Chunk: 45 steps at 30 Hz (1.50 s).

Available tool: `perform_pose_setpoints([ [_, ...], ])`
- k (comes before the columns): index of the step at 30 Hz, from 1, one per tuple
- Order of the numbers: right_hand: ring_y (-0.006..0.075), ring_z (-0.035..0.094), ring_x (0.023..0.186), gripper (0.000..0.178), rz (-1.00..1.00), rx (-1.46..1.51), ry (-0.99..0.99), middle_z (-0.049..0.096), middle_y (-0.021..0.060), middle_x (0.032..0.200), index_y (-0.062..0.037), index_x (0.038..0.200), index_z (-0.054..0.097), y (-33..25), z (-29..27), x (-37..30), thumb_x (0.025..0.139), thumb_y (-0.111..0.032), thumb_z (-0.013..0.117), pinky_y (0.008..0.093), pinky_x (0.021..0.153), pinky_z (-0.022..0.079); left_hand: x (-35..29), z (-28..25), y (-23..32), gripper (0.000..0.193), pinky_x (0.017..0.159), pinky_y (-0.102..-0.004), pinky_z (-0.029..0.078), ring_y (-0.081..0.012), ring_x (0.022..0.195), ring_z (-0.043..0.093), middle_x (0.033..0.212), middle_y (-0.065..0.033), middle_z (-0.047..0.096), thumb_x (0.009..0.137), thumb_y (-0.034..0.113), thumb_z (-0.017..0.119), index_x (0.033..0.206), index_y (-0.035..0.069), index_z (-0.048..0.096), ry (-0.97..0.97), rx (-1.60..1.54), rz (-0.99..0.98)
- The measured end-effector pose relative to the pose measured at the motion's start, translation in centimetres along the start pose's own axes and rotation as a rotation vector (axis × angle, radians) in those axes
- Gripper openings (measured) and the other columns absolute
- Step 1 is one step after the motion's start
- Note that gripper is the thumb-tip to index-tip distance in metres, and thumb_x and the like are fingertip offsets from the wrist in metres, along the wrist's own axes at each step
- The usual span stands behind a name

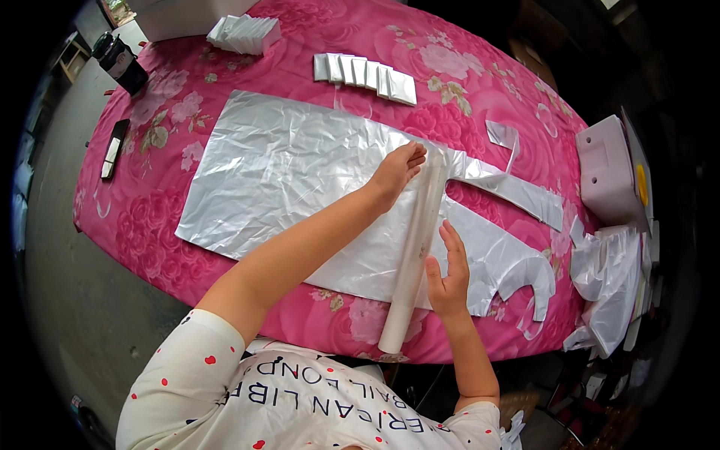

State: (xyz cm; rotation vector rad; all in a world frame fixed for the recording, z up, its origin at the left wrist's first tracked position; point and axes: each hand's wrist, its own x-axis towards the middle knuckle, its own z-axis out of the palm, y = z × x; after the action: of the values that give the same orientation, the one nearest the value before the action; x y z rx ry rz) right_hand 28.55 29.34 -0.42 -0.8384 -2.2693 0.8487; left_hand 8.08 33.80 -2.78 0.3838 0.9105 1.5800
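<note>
Silvery plastic bag [285, 172] is spread flat on the pink floral tablecloth [150, 225], and you've got the pale roll [415, 247] lying across its handle end. Your left hand [396, 171] rests flat and open against the roll's far end, your right hand [448, 276] touches its near side, fingers loose, gripping nothing. Folded bags [365, 73] sit well apart up top.
</note>
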Motion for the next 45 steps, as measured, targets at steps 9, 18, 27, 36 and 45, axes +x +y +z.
perform_pose_setpoints([
  [9,0.0342,0.034,0.127,0.05,-0.046,-0.086,-0.141,0.037,0.019,0.137,0.0018,0.127,0.045,1.8,1.1,1.1,0.086,-0.027,0.054,0.0412,0.104,0.028,1.4,0.4,1.7,0.063,0.105,-0.0353,0.032,-0.027,0.124,0.039,0.134,-0.0212,0.036,0.095,0.042,0.029,0.131,-0.011,0.027,0.215,-0.204,-0.365],
  [18,0.0309,0.048,0.115,0.051,-0.316,0.474,-1.01,0.056,0.0153,0.118,-0.0044,0.121,0.053,-10.3,12.4,6.9,0.086,-0.041,0.049,0.0424,0.099,0.035,-9.5,-10.3,10.5,0.045,0.091,-0.0325,0.043,-0.0224,0.106,0.054,0.115,-0.0158,0.054,0.096,0.034,0.036,0.12,-0.003,0.043,0.264,0.201,0.075],
  [27,0.0282,0.05,0.112,0.035,-0.56,0.204,-0.398,0.057,0.0098,0.118,-0.0059,0.112,0.059,-10.2,16.6,11.0,0.081,-0.023,0.061,0.0411,0.096,0.037,-26.2,-22.5,10.3,0.041,0.085,-0.0292,0.043,-0.0171,0.093,0.056,0.108,-0.0116,0.057,0.097,0.029,0.036,0.12,-0.003,0.046,0.521,0.468,0.215],
  [36,0.0287,0.038,0.125,0.04,-0.677,-0.181,-0.365,0.051,0.012,0.126,-0.0041,0.114,0.057,-14.4,28.7,15.4,0.082,-0.028,0.055,0.0461,0.105,0.023,-30.2,-18.1,8.2,0.056,0.074,-0.0333,0.043,-0.0256,0.075,0.052,0.088,-0.0144,0.051,0.081,0.02,0.059,0.126,-0.005,0.038,0.594,1.476,0.347],
  [45,0.0362,0.014,0.134,0.073,0.098,0.312,0.07,0.023,0.0329,0.136,0.0049,0.136,0.017,-16.7,31.9,11.2,0.075,-0.007,0.053,0.0439,0.109,0.009,-30.7,-18.3,8.8,0.094,0.078,-0.0338,0.046,-0.0311,0.087,0.059,0.095,-0.0207,0.057,0.065,0.015,0.076,0.136,-0.009,0.019,0.722,1.238,0.052],
])
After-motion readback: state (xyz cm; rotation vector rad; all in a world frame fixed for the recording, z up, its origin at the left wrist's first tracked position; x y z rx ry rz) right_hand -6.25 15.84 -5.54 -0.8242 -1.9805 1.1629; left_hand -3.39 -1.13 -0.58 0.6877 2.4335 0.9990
